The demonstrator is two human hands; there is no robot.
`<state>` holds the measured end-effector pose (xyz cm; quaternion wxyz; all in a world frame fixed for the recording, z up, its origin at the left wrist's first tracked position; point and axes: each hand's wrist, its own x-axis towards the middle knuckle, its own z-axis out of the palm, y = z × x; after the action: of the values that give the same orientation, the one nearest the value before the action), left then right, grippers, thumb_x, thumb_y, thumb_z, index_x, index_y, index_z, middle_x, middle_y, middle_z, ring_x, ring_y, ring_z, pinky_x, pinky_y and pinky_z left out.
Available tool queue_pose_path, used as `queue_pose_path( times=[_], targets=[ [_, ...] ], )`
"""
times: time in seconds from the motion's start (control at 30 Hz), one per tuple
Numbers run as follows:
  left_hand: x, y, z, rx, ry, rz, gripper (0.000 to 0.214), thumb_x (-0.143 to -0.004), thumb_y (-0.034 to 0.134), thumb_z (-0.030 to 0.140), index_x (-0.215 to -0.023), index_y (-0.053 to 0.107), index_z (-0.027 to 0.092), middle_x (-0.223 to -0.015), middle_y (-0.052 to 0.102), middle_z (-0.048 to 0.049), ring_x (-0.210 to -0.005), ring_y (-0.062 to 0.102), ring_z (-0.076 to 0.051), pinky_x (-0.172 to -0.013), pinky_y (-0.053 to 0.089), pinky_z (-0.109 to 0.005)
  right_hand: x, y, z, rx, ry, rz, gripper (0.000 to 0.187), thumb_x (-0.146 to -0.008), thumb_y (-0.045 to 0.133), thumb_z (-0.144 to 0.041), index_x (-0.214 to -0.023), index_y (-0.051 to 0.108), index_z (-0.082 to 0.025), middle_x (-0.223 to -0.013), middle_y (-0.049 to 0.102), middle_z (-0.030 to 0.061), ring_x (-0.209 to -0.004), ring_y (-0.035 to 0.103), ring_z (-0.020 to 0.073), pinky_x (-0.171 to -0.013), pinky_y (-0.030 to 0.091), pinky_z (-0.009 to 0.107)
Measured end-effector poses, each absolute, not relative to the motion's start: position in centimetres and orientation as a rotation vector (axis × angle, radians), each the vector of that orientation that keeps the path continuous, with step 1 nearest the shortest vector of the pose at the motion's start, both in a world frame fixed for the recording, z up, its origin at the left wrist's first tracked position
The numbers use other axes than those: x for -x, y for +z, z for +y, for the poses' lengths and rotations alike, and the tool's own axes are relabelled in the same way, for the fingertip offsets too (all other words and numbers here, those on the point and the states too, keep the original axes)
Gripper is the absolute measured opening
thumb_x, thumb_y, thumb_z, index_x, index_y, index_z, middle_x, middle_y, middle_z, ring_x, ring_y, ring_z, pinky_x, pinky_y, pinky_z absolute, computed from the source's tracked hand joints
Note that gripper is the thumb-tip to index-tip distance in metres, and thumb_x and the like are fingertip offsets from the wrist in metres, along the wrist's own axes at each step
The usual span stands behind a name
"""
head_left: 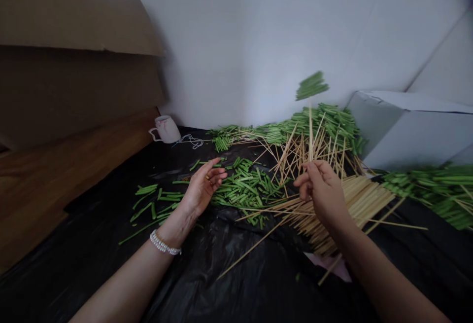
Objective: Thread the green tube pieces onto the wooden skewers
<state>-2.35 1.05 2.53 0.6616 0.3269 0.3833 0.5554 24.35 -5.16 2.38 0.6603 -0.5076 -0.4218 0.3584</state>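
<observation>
My right hand (323,190) pinches the lower end of a wooden skewer (311,128). A row of cut green stems (312,86), side by side like garlic scapes, is threaded at its top and looks slightly blurred. My left hand (205,185), with a ring and a white bead bracelet, is held with fingers loosely apart and nothing in them. Just beyond and to its right lies a heap of loose cut stems (246,185). Under my right hand and forearm is a spread bundle of bare skewers (364,199).
Filled skewers (334,125) are piled against the pale wall, and more (439,192) lie at right. A white box (391,130) stands behind them. A mug (167,129) with string (192,140) sits at back left, near a cardboard box (77,81). Black plastic sheeting (207,283) covers the surface.
</observation>
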Motion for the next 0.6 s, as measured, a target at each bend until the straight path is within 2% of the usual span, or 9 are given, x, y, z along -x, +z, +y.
queue_pose_path(
  times=[0.13,0.3,0.6],
  targets=[
    [2.2,2.3,0.8,-0.760,1.229,0.857,0.033,-0.081,0.066,0.029,-0.111,0.066,0.015,-0.079,0.070,-0.0036,-0.072,0.069,-0.013,-0.062,0.051,-0.019,-25.9,2.5,-4.4,1.095,0.802,-0.829,0.032,-0.077,0.065,-0.050,-0.085,0.052,-0.022,-0.043,0.046,-0.0113,-0.029,0.028,0.0029,-0.030,0.018,0.014],
    [2.1,2.3,0.7,-0.769,1.215,0.863,0.033,-0.082,0.063,0.027,-0.112,0.065,0.015,-0.078,0.070,-0.0043,-0.069,0.067,-0.012,-0.061,0.050,-0.019,-27.1,2.1,-3.8,1.083,0.880,-0.760,0.033,-0.071,0.070,-0.048,-0.083,0.054,-0.021,-0.041,0.040,-0.0125,-0.029,0.025,0.0029,-0.031,0.016,0.014],
    [2.0,2.0,0.6,-0.781,1.190,0.876,0.034,-0.080,0.065,0.023,-0.113,0.066,0.015,-0.078,0.069,-0.0042,-0.067,0.065,-0.011,-0.059,0.050,-0.018,-27.3,2.6,-4.2,0.936,1.210,-0.844,0.030,-0.076,0.069,-0.042,-0.095,0.056,-0.022,-0.046,0.036,-0.0137,-0.032,0.021,0.0027,-0.034,0.015,0.016]
  ],
)
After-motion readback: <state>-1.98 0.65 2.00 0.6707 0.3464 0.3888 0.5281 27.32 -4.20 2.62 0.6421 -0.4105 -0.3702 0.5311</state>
